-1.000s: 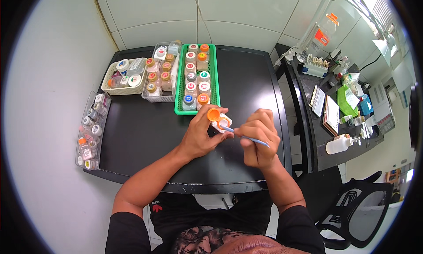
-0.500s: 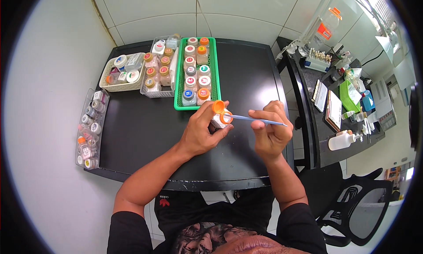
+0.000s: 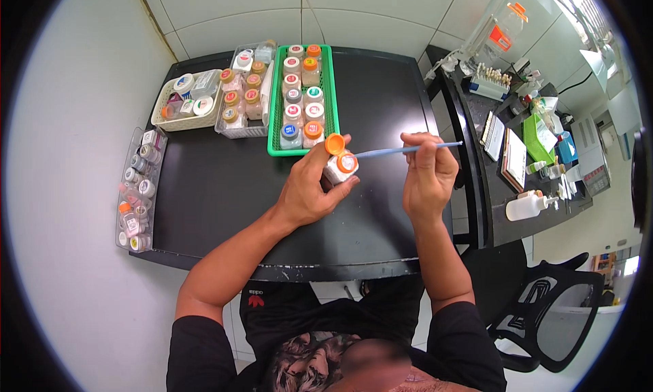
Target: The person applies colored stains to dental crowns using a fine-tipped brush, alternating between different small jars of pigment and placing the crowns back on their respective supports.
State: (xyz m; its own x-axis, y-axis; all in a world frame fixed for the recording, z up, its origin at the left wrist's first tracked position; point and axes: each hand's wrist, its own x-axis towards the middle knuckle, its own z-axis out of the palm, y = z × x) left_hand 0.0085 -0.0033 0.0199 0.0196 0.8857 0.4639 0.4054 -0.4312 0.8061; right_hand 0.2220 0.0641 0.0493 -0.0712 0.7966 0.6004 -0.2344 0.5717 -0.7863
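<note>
My left hand [image 3: 309, 191] is closed around a small squarish jar [image 3: 339, 167] with an orange flip lid [image 3: 335, 144] raised open and white contents showing at its mouth. My right hand [image 3: 430, 174] grips a thin light-blue stick [image 3: 388, 151], held almost level, with its left end beside the jar's mouth; whether that end touches the rim I cannot tell. Just beyond my left hand sits a green basket [image 3: 334, 99] holding several bottles with orange, white, grey, blue and teal caps.
Left of it are a clear tray [image 3: 260, 130] and a cream basket [image 3: 175, 123] of containers; a long clear bin [image 3: 121, 188] of jars lines the black table's [image 3: 197, 195] left edge. The right-hand desk [image 3: 496, 229] holds notebooks [image 3: 513, 161], a pump bottle [image 3: 524, 207] and a green tray [image 3: 537, 137]. A chair [image 3: 558, 310] stands below.
My right hand has moved up and to the right, swinging the blue stick nearly level and drawing its end out of the jar's mouth. The jar has shifted slightly upward in view.
</note>
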